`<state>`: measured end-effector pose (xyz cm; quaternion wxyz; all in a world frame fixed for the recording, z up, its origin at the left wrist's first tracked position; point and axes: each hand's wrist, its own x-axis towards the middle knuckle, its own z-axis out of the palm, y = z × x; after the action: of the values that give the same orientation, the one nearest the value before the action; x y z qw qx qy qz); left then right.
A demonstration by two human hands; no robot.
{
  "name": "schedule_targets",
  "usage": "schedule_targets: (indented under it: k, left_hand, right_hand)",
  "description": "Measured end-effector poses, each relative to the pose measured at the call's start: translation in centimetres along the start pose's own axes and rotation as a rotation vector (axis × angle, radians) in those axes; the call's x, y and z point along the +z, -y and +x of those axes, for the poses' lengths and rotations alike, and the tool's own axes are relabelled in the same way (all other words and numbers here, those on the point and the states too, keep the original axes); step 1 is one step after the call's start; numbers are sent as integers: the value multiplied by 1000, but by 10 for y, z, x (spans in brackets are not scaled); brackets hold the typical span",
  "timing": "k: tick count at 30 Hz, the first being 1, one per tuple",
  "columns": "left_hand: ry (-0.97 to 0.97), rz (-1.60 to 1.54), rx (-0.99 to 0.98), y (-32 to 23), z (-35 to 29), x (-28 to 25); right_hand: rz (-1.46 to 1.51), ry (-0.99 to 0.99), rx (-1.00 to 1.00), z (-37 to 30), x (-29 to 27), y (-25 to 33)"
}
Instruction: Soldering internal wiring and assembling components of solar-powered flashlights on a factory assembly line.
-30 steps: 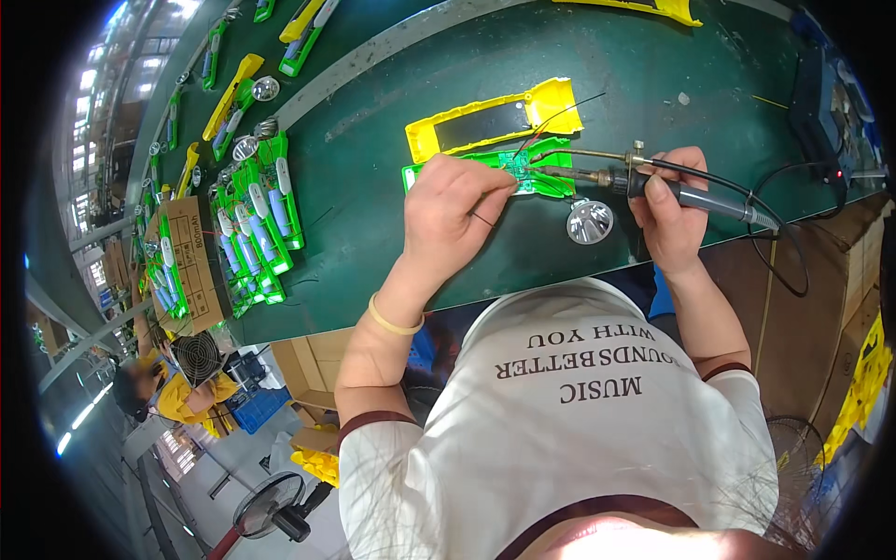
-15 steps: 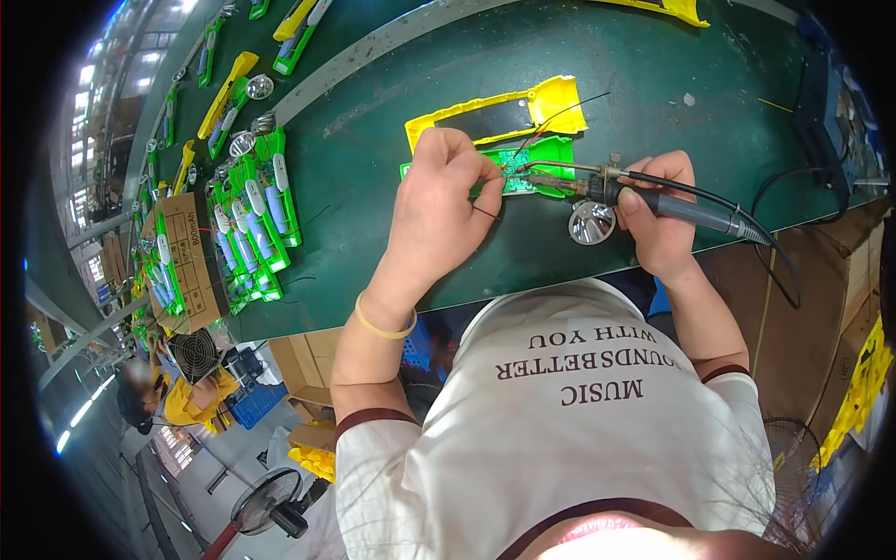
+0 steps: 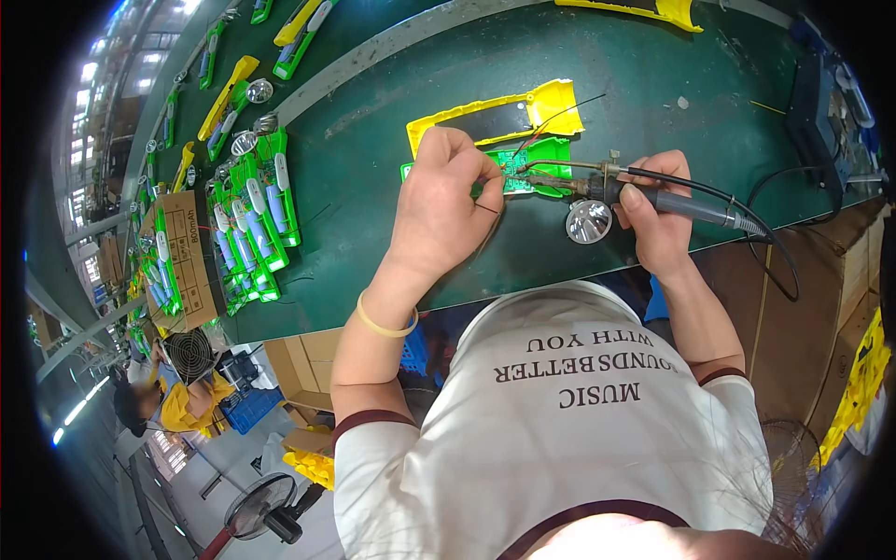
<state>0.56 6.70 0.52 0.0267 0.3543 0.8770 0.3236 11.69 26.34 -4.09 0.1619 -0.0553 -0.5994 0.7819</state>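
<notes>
My right hand (image 3: 658, 219) grips a soldering iron (image 3: 695, 207) with a thin metal feed tube (image 3: 574, 165) running alongside it. The iron's tip reaches a green circuit board (image 3: 516, 166) in an open green flashlight shell (image 3: 557, 151). At the board's left end, my left hand (image 3: 441, 201) is closed in a pinch on a thin wire, whose dark end shows below the fingertips; the fingers hide part of the shell. A round silver reflector (image 3: 589, 222) lies just below the iron. Behind the green shell rests a yellow shell half (image 3: 557, 103) with a dark panel.
Several green flashlight halves with batteries (image 3: 252, 229) are piled at the left beside a cardboard box (image 3: 191, 266). More yellow and green parts (image 3: 229, 98) lie farther back. A dark soldering station (image 3: 817, 117) stands at the right. A person in yellow (image 3: 191, 401) is at the lower left.
</notes>
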Motion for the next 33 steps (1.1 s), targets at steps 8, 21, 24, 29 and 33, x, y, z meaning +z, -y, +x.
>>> schedule_targets:
  k: [8, 21, 24, 29, 33]
  left_hand:
    - [12, -18, -4, -2, 0, -2]
    - [-2, 33, 4, -4, 1, -2]
    - [-42, 37, 41, -5, -2, -5]
    - [-82, 497, 91, -8, -18, -42]
    - [18, 80, -154, -17, -28, -36]
  right_hand:
    - [-5, -25, 2, 2, 4, 0]
    - [84, -100, -47, -1, 3, 5]
    - [62, -112, -51, -1, 2, 6]
    - [85, -161, -51, -4, -5, 5]
    - [102, -101, -52, -1, -1, 7]
